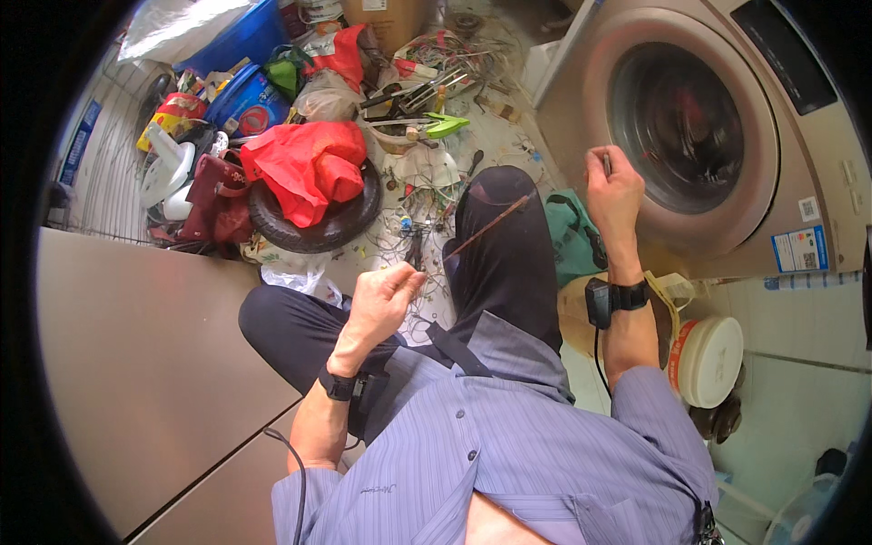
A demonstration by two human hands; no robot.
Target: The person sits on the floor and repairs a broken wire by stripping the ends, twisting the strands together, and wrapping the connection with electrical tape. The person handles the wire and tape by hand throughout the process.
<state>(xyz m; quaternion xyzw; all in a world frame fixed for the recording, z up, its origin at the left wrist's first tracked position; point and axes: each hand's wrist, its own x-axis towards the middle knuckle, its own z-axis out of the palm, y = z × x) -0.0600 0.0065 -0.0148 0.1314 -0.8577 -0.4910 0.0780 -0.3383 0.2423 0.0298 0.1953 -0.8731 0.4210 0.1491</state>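
Observation:
My left hand [386, 300] is pinched at the near end of a thin brown strand [486, 227], which slants up to the right across my raised right leg [495, 263]. Whether the strand continues to my right hand cannot be made out. My right hand [610, 191], closed on a small grey metal piece [607, 163], is raised in front of the washing machine's door. Tangled wires and small bits [427, 195] cover the floor beyond my left hand, and a black tire [309, 236] with a red plastic bag [300, 163] on it lies ahead to the left.
A washing machine [563, 118] is at right, with a green bag [577, 236] and lidded bucket [708, 363] below. Cluttered blue containers [245, 100], tools [413, 104] and a cardboard box [391, 18] fill the back left. A wire rack [100, 173] and flat metallic panel [136, 345] border the left.

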